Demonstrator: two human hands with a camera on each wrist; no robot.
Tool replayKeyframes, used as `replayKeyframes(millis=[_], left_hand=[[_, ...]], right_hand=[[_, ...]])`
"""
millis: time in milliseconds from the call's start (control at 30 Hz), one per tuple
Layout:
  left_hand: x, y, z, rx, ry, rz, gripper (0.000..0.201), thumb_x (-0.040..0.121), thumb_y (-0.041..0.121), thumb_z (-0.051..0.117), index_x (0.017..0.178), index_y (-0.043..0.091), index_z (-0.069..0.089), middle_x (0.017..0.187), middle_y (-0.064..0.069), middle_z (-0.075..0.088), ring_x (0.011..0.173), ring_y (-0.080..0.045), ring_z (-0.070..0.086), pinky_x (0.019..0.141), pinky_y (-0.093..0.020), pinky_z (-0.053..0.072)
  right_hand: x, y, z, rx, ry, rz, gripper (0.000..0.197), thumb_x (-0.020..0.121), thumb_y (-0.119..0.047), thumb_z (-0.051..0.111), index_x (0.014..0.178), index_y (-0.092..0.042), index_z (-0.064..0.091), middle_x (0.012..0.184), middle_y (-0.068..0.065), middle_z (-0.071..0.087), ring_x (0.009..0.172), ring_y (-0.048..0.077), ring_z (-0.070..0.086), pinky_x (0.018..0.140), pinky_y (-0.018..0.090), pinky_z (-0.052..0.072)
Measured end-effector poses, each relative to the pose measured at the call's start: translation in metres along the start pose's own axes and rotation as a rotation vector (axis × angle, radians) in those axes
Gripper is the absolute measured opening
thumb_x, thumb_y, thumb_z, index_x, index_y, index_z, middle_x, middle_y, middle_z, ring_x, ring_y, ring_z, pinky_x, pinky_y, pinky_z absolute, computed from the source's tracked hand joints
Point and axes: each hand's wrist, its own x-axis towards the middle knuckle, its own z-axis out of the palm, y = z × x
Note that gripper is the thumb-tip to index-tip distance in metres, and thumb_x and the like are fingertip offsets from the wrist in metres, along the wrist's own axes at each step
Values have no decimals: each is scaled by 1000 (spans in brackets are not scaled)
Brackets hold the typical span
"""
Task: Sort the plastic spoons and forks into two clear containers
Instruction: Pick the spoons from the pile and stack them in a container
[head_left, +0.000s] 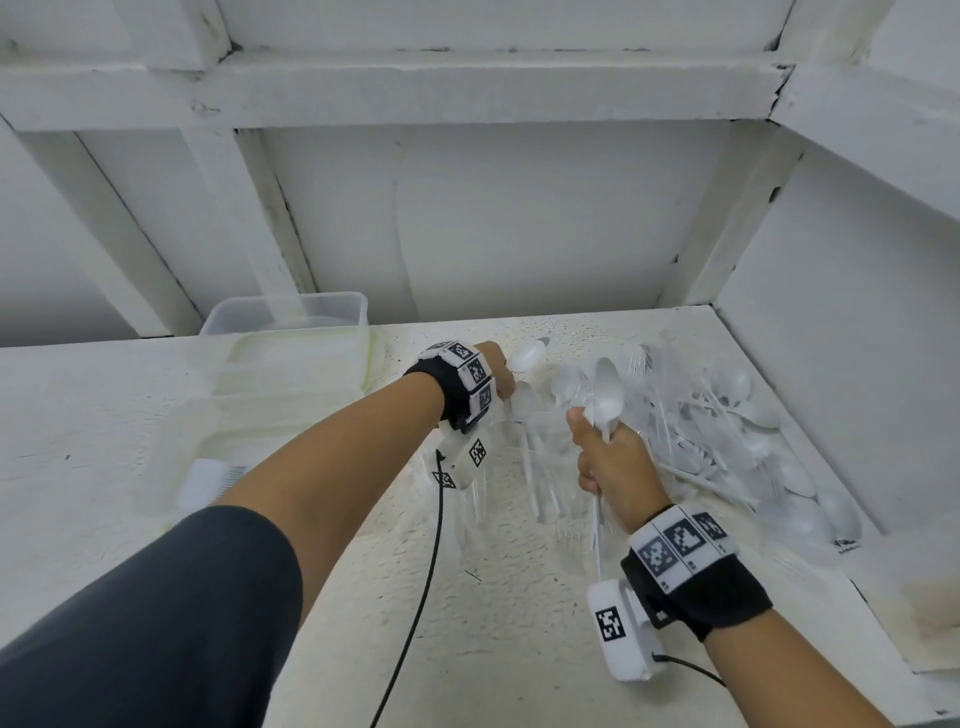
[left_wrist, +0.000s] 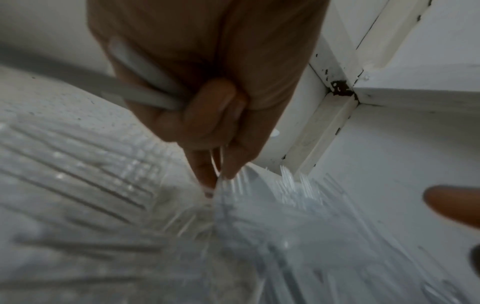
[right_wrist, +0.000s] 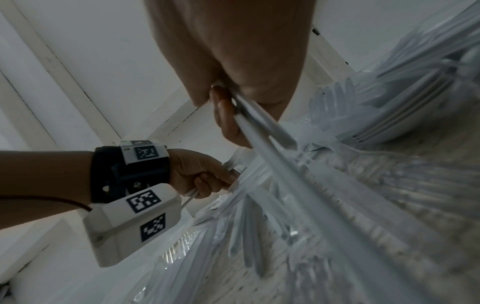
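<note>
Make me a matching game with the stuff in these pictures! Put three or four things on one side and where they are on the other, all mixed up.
Things:
1. left hand
2. right hand
3. clear container
4. loose pile of cutlery

Places or states:
A. at the back left of the shelf, by the wall
B. heaped in the right corner of the shelf
C. grips white spoons, bowls pointing up
D. holds white spoons above the clear forks in the middle

Pairs: 1-D, 2-C, 3-A, 4-B
</note>
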Motion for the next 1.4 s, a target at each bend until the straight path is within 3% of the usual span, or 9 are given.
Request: replayKeyframes(millis=[100, 233, 467, 600, 833, 1067, 1133, 1300, 1400], left_hand=[[-10, -4, -7, -44, -13, -3, 7, 78, 5, 62, 79, 6, 55, 58, -5, 45, 50, -18, 38, 54, -22, 30], [-15, -11, -12, -80, 37, -4, 21, 76, 14, 70, 64, 8, 54, 58, -4, 48, 59, -23, 46, 62, -28, 37], [-26, -13, -16, -73, 123, 34, 32, 85, 24, 66, 63, 12, 46, 59, 0, 44, 51, -13, 40, 50, -22, 32], [-31, -13, -19, -86, 184, 56, 32, 87, 21, 62, 63, 14, 43, 60, 0, 44, 52, -12, 40, 50, -22, 33], [-38, -10, -20, -84, 250, 64, 32, 85, 14, 59, 66, 18, 34, 66, 3, 40, 54, -10, 37, 48, -20, 29], [-43, -16, -12, -200, 76, -45, 15, 83, 15, 64, 79, 7, 51, 64, -3, 46, 54, -14, 43, 51, -23, 35], [-44, -18, -11, -217, 89, -56, 14, 83, 14, 63, 84, 5, 53, 64, -3, 47, 55, -15, 43, 51, -23, 35], [-44, -19, -15, -36, 219, -33, 30, 86, 18, 58, 61, 13, 42, 62, 0, 44, 56, -14, 42, 49, -21, 31], [-50, -19, -18, 70, 252, 34, 16, 89, 17, 53, 74, 11, 52, 63, 3, 44, 59, -15, 44, 48, -21, 29]], right_hand=[[5, -1, 2, -4, -11, -6, 7, 91, -13, 58, 87, -20, 57, 56, -1, 36, 42, 6, 29, 40, 18, 27], [10, 0, 5, -35, 8, -22, 12, 91, -10, 56, 101, -18, 57, 57, -2, 40, 44, 7, 33, 40, 17, 30], [15, 8, 7, -53, 11, -9, 5, 91, -14, 56, 97, -15, 56, 58, 2, 44, 44, 9, 36, 41, 20, 35], [15, 11, 9, -69, 3, -19, 9, 92, -14, 55, 86, -20, 54, 76, 11, 52, 45, 9, 39, 39, 18, 37], [19, 10, 12, -74, 18, -61, 11, 92, -13, 54, 84, -20, 54, 74, 7, 53, 48, 10, 42, 38, 17, 37], [20, 15, 17, -95, 25, -40, 6, 92, -16, 55, 96, -12, 55, 77, 9, 53, 46, 8, 41, 37, 15, 36], [21, 16, 18, -94, 23, -30, 7, 92, -15, 54, 98, -11, 55, 75, 7, 53, 44, 5, 41, 37, 15, 36], [20, 14, 21, -79, 19, -41, 8, 92, -13, 55, 85, -15, 53, 72, 6, 51, 42, 5, 40, 37, 16, 36], [20, 13, 24, -71, 17, -38, 8, 92, -13, 55, 85, -17, 51, 74, 8, 50, 44, 7, 40, 37, 16, 36]])
